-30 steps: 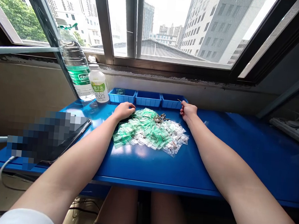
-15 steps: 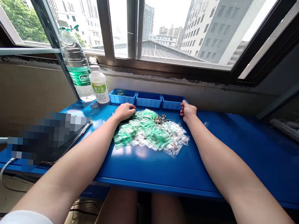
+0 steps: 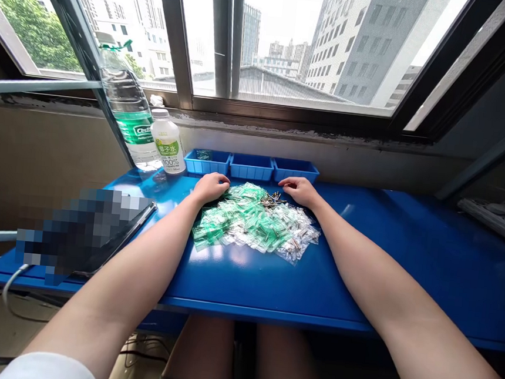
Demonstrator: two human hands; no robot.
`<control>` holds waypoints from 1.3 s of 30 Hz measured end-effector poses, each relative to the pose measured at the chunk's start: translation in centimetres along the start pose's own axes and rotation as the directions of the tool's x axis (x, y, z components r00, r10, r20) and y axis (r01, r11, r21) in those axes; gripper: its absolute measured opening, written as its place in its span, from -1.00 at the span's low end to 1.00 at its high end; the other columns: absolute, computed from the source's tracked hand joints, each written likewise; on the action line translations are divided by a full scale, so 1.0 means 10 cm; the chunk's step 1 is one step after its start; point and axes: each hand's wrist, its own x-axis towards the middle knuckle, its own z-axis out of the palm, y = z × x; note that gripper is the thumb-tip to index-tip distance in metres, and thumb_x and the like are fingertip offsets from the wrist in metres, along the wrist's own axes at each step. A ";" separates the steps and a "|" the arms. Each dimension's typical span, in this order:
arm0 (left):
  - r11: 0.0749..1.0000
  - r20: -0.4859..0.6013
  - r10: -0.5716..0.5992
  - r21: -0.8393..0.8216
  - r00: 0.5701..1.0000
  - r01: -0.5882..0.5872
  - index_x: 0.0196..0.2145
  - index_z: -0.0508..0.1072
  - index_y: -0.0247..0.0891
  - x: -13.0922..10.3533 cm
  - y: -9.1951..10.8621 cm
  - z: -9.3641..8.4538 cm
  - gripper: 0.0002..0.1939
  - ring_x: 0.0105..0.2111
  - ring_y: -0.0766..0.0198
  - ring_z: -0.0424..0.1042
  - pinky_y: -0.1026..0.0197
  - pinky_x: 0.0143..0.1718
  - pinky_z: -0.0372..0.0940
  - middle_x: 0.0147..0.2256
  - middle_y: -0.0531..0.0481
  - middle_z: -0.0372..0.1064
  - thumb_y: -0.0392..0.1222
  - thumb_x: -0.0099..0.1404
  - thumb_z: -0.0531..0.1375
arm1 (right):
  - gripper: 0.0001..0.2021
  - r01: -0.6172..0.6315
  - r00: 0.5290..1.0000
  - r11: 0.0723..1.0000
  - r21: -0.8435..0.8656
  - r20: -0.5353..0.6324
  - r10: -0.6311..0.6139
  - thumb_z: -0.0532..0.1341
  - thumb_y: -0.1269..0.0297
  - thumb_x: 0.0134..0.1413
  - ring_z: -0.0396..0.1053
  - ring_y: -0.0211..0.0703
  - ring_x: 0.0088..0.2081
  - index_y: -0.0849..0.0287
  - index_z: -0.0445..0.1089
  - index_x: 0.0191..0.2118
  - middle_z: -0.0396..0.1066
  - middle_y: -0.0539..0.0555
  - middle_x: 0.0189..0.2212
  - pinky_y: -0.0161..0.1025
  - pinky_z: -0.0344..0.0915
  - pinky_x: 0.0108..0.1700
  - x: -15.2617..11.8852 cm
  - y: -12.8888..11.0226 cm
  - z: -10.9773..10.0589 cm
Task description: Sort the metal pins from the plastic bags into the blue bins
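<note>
Right hand [image 3: 300, 191] nearer thin metallic pieces [image 3: 271, 199]

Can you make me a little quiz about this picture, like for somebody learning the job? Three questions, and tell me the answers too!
1. How many blue bins stand in the row?
2. True or false: in the picture, the small bottle is between the big bottle and the blue bins.
3. Which of these is the right hand nearest to?
A) the window
B) the metal pieces
C) the white cable

Key:
1. Three
2. True
3. B
</note>
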 end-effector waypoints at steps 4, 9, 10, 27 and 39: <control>1.000 0.000 0.000 -0.001 1.000 0.000 -0.24 0.59 -0.14 0.00 0.00 0.00 -0.65 -0.10 0.10 0.44 0.23 -0.05 0.31 -0.11 0.00 0.51 -0.08 0.12 0.07 | -0.72 0.022 0.994 0.997 -0.076 0.112 -0.013 0.16 0.33 0.03 0.37 -0.22 -0.35 0.17 0.53 -0.13 0.47 0.05 -0.35 -0.31 0.28 -0.26 -0.01 -0.03 -0.01; 1.000 0.000 -0.005 0.003 1.000 0.005 -0.24 0.59 -0.15 0.00 0.00 0.00 -0.65 -0.11 0.11 0.44 0.23 -0.05 0.31 -0.11 0.00 0.50 -0.07 0.12 0.07 | -0.78 0.069 0.987 0.964 -0.256 0.157 -0.029 0.23 0.26 0.03 0.39 -0.18 -0.27 0.07 0.57 -0.20 0.42 0.10 -0.18 -0.30 0.29 -0.19 -0.02 -0.09 0.00; 1.000 0.001 -0.005 0.002 1.000 0.005 -0.24 0.59 -0.15 0.00 0.00 0.00 -0.65 -0.11 0.11 0.44 0.23 -0.05 0.31 -0.11 0.00 0.50 -0.07 0.12 0.07 | -0.79 0.071 0.987 0.963 -0.259 0.160 -0.029 0.24 0.25 0.03 0.39 -0.17 -0.26 0.08 0.58 -0.21 0.42 0.11 -0.18 -0.30 0.29 -0.19 -0.01 -0.10 0.01; 1.000 0.001 0.006 0.004 1.000 -0.006 -0.25 0.58 -0.16 0.01 -0.01 0.01 -0.65 -0.12 0.14 0.43 0.23 -0.06 0.30 -0.12 0.00 0.49 -0.08 0.13 0.06 | -0.66 -0.189 0.976 0.765 0.616 0.031 0.216 0.37 0.30 -0.24 0.50 -0.09 -0.38 0.17 0.12 -0.61 0.55 0.18 -0.37 -0.42 0.05 -0.63 -0.05 0.01 -0.14; 1.000 0.000 0.001 0.004 1.000 -0.001 -0.23 0.58 -0.15 0.01 -0.01 0.01 -0.64 -0.11 0.13 0.42 0.22 -0.07 0.30 -0.11 0.00 0.49 -0.07 0.13 0.06 | -0.84 -0.177 0.961 0.899 0.401 -0.128 0.247 0.35 0.40 -0.14 0.44 -0.22 -0.48 0.21 0.33 -0.42 0.49 0.08 -0.51 -0.43 0.14 -0.63 0.02 0.07 -0.01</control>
